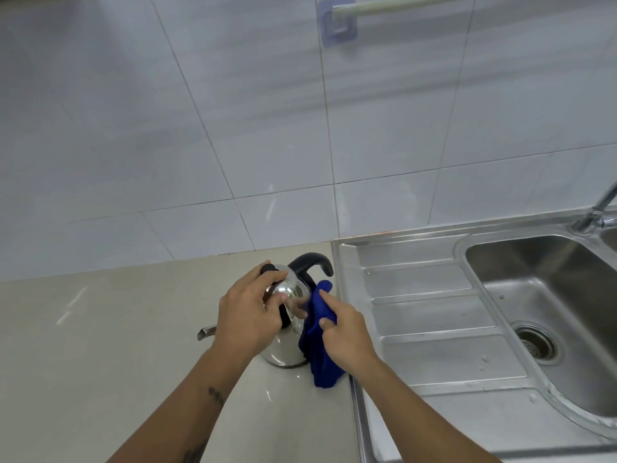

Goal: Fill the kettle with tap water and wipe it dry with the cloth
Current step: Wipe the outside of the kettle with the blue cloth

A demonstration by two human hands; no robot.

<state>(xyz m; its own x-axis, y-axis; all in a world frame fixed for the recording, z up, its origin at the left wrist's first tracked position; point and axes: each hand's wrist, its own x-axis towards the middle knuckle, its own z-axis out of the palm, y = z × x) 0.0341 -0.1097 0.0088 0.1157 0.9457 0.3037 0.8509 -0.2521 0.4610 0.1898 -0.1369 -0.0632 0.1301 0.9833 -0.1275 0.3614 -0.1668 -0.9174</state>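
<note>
A shiny steel kettle (283, 350) with a black handle (312, 264) stands upright on the beige counter (110, 345), its spout pointing left. My left hand (250, 315) rests on top of it, fingers over the lid and its black knob. My right hand (344, 332) presses a dark blue cloth (322, 360) against the kettle's right side. The cloth hangs down to the counter beside the kettle's base. Much of the kettle's body is hidden behind my hands.
A stainless steel sink (444, 329) with a ribbed drainboard lies right of the kettle, its basin and drain (537, 344) further right. The tap (597, 208) stands at the far right edge. White wall tiles rise behind, with a rail holder (337, 20) up high.
</note>
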